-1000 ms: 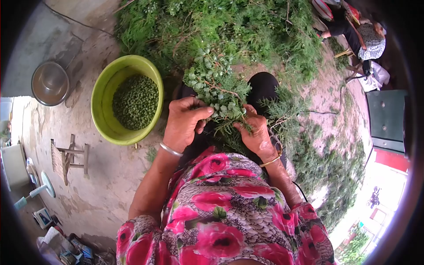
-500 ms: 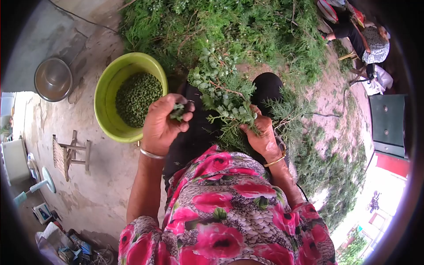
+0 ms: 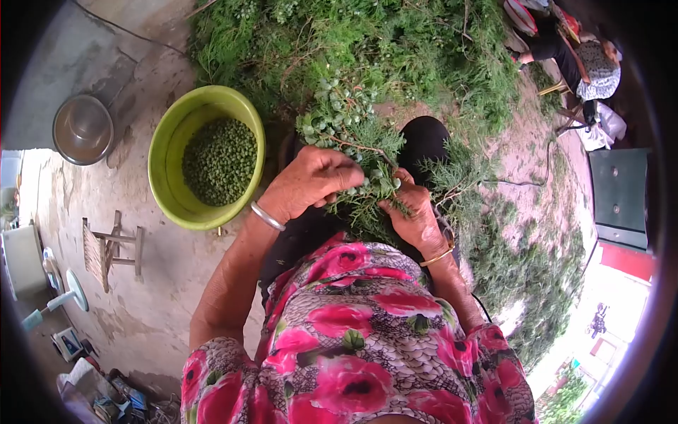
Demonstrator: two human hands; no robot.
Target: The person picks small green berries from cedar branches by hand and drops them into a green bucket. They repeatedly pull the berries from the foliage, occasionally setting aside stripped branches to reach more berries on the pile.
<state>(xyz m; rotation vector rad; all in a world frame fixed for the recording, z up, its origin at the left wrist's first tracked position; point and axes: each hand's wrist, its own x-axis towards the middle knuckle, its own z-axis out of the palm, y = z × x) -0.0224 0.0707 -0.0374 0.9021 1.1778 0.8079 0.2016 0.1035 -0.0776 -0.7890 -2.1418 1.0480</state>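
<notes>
We've got both hands on a leafy green branch [image 3: 353,152] that sits across our lap, just in front of the knees. Our left hand [image 3: 311,180] is curled over the middle of the branch, fingers bent down into the little round green berries [image 3: 374,180] on it, so it's closed around a clump of twigs rather than spread flat. Our right hand [image 3: 413,212] is pinched shut on the lower stems, thumb pressing against the sprigs, and the two hands are almost touching each other. There's a silver bangle [image 3: 267,216] on the left wrist and a gold one [image 3: 436,257] on the right. Just to the left of the left hand, on the bare concrete ground [image 3: 155,283], sits a lime green bowl [image 3: 159,162] partly filled with picked green berries [image 3: 219,161]. Further left is an empty-looking metal bowl [image 3: 82,129], and below that a small wooden stool [image 3: 106,251] lying on its side. A big heap of the same cut greenery [image 3: 367,42] is piled up beyond our knees and trails off down the right side. Another person [image 3: 575,56] sits at the top right edge, well apart from us.
</notes>
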